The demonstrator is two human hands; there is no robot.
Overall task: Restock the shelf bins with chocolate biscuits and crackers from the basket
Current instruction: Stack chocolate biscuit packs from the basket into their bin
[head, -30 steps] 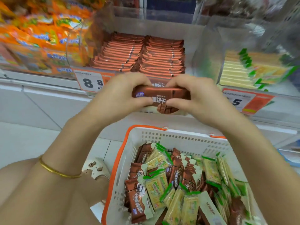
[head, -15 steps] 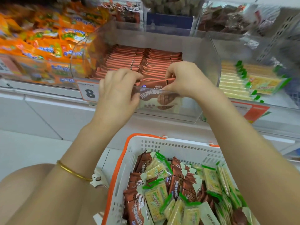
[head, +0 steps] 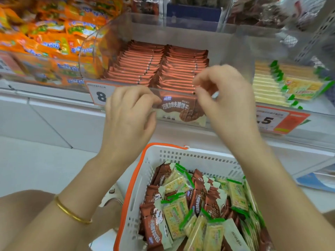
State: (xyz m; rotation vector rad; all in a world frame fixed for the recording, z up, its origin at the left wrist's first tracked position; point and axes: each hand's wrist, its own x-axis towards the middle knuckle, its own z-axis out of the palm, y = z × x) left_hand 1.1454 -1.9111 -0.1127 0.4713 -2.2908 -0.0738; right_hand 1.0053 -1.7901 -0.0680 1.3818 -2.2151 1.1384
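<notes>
- The chocolate biscuit pack (head: pixel 181 109) stands on edge at the front of the clear bin (head: pixel 163 31), centre frame. Its long axis runs left to right along the front wall.
- The left hand (head: pixel 130 113) hovers at its left end with fingers loosely curled and nothing visible in them.
- The right hand (head: pixel 224 98) is at the upper right corner, thumb and forefinger close together. It is blurred, so whether it pinches the wrapper cannot be told.
- The basket (head: pixel 181 156) lies directly below both hands. Its brown packs (head: pixel 154 227) cluster at lower centre, probably nearer the left hand.
- The pack's face appears to read "巧克力华夫脆饼干". The price tags show "8" (head: pixel 100 96) and ".5" (head: pixel 272 120).
</notes>
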